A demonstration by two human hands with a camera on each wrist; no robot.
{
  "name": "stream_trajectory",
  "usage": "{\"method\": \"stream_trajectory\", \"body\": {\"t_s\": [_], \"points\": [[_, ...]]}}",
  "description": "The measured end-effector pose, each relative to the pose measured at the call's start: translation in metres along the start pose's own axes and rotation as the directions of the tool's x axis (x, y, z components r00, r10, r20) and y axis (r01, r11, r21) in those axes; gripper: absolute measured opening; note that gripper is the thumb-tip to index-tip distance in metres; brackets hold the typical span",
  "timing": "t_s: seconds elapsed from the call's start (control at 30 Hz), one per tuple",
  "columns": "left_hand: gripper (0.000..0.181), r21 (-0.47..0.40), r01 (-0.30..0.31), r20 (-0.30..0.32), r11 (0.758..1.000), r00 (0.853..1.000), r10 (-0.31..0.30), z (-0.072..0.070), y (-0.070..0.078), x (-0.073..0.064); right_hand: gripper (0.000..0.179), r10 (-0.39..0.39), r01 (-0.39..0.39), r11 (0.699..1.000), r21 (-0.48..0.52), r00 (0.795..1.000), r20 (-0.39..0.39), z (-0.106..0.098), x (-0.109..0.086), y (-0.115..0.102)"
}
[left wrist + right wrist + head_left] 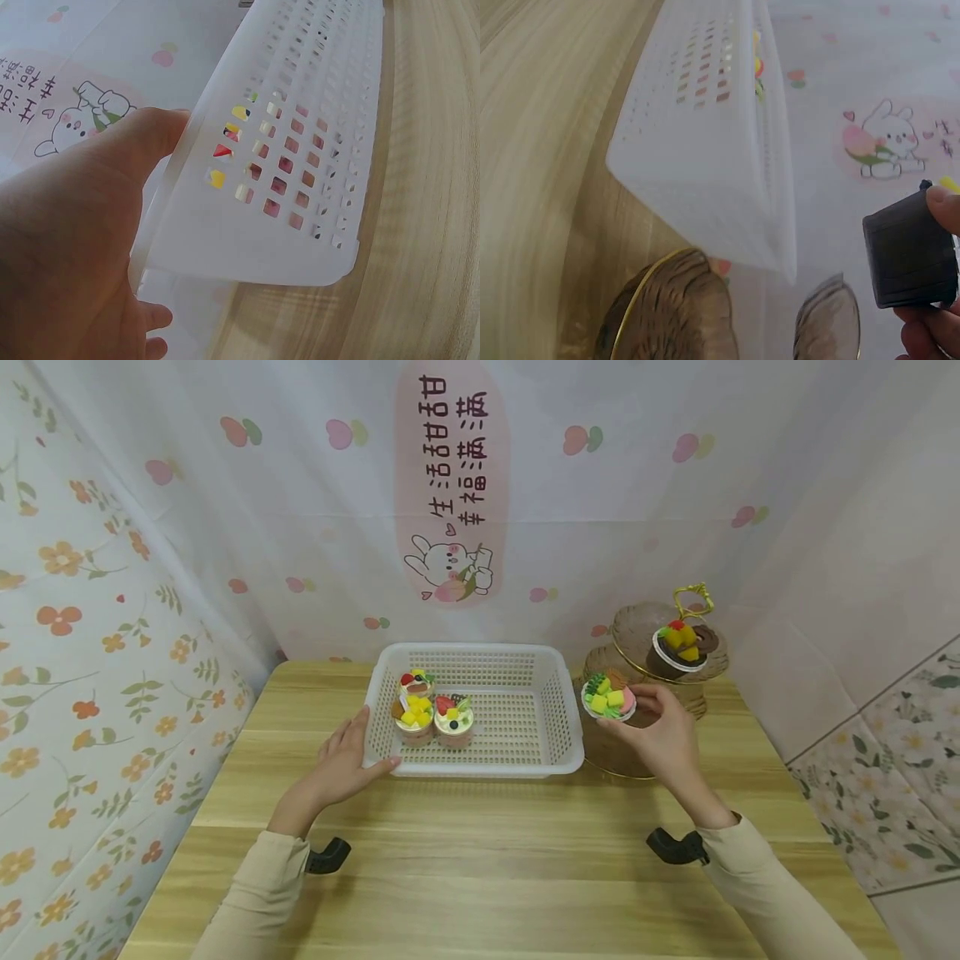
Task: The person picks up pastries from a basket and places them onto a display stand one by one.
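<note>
My right hand point(669, 739) holds a dessert cup point(609, 700) with yellow, green and pink toppings between thumb and fingers. The cup is above the lower tier of a brown, see-through tiered stand point(622, 767), to the right of the basket. Seen from the right wrist, this cup's dark side point(911, 251) faces the camera. My left hand point(341, 764) rests at the near left corner of a white plastic basket point(472, 769), thumb point(161, 124) along the rim and fingers outside the left wall. Three dessert cups point(453, 731) with fruit toppings stand in the basket's left part.
On the stand's upper tier sits another dark cup point(677, 652) with chocolate and fruit toppings, near a gold handle point(693, 597). A wooden table point(480, 868) carries everything. A printed curtain point(300, 527) hangs close behind the basket and stand.
</note>
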State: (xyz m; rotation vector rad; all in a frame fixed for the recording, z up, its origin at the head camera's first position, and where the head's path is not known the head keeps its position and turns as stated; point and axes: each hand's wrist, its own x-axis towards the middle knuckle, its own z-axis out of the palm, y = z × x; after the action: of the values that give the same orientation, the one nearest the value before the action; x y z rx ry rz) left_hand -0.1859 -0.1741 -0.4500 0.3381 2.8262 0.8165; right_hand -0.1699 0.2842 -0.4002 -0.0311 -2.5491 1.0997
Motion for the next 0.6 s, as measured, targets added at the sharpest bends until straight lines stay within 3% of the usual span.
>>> {"method": "stream_trajectory", "body": {"t_s": [0.4,0.6], "points": [[0.107,0.007,0.011,0.012,1.000,1.000,-0.011,0.000,-0.001,-0.001,0.068,0.087,-0.083,0.996,0.036,0.988,-0.128,-0.003,-0.004,0.014],[0.105,0.021,0.006,0.009,1.000,1.000,-0.007,-0.001,0.003,-0.001,0.064,0.064,-0.062,0.998,0.018,0.979,-0.192,-0.003,-0.003,0.018]]}}
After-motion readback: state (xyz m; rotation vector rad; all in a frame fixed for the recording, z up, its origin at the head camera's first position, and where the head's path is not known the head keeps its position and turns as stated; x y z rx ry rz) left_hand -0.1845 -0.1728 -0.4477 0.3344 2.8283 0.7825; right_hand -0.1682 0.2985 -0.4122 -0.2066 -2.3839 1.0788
